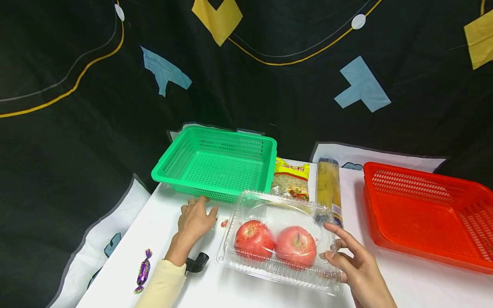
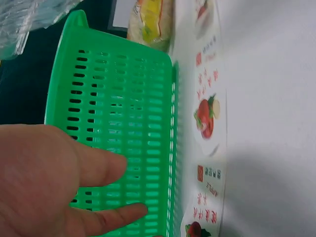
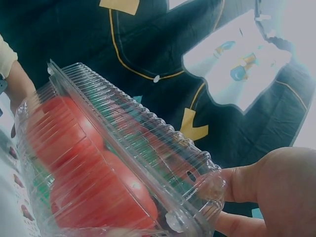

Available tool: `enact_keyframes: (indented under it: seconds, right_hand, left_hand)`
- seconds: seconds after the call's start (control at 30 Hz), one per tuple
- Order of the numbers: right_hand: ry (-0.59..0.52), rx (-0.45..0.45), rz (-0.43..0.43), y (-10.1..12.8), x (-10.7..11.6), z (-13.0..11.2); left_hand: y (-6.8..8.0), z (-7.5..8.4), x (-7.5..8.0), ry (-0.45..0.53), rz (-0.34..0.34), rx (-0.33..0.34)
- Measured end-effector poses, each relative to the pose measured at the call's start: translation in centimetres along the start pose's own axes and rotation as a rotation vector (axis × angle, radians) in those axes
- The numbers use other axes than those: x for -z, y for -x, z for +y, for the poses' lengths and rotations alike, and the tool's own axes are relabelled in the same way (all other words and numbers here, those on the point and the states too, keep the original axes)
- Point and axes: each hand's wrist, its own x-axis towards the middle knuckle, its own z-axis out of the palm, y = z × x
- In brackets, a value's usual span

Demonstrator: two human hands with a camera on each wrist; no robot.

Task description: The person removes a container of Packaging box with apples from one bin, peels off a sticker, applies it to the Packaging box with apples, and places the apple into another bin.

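The white tabletop [image 1: 404, 286] carries two baskets: a red basket [image 1: 427, 214] at its right edge and a green basket [image 1: 217, 164] toward the far left, both holding nothing that shows. Between them at the far edge lie a packet of noodles [image 1: 291, 179] and a tall pack of spaghetti [image 1: 328, 188], neither sorted into a basket yet.

Near the front edge, in the middle, sits the clear clamshell box [image 1: 277, 239] with two red apples [image 1: 275, 244] inside, lid down. The right hand [image 1: 356, 263] pinches its right end, thumb and fingers curled on the rim; it looks barely lifted, so by my reading the move has only begun.

The left hand [image 1: 195, 220] rests with straight, spread fingers on the tabletop just in front of the green basket, holding nothing.

A purple wrapped candy [image 1: 143, 270] lies at the front left corner, untouched.
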Motion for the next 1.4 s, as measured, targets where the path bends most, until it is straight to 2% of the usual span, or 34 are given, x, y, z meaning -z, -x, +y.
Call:
enact_keyframes:
  seconds: [0.37, 0.53, 0.7, 0.93, 1.17, 1.33, 1.4]
  right_hand:
    - [0.027, -0.063, 0.035, 0.0, 0.0, 0.9]
    - [0.053, -0.037, 0.039, 0.2, 0.0, 1.3]
    - [0.069, -0.023, 0.043, 0.3, 0.0, 1.6]
    - [0.069, -0.033, 0.036, 0.4, 0.2, 2.2]
    - [0.039, 0.021, -0.010, 0.5, 0.3, 3.1]
    - [0.016, 0.059, -0.055, 0.5, 0.5, 3.7]
    - [0.021, 0.061, -0.048, 0.5, 0.5, 3.9]
  left_hand:
    - [-0.3, -0.9, -0.5, -0.088, -0.028, 0.010]
    - [-0.5, -1.2, -0.8, -0.130, -0.036, 0.020]
    - [-0.6, -1.1, -0.8, -0.130, -0.053, 0.029]
    - [-0.6, -0.9, -0.7, -0.072, -0.068, 0.012]
    - [-0.6, -0.4, 0.3, 0.009, -0.061, 0.010]
    - [-0.5, 0.3, 1.2, 0.091, -0.035, -0.039]
    - [-0.4, 0.6, 1.5, 0.128, -0.032, -0.061]
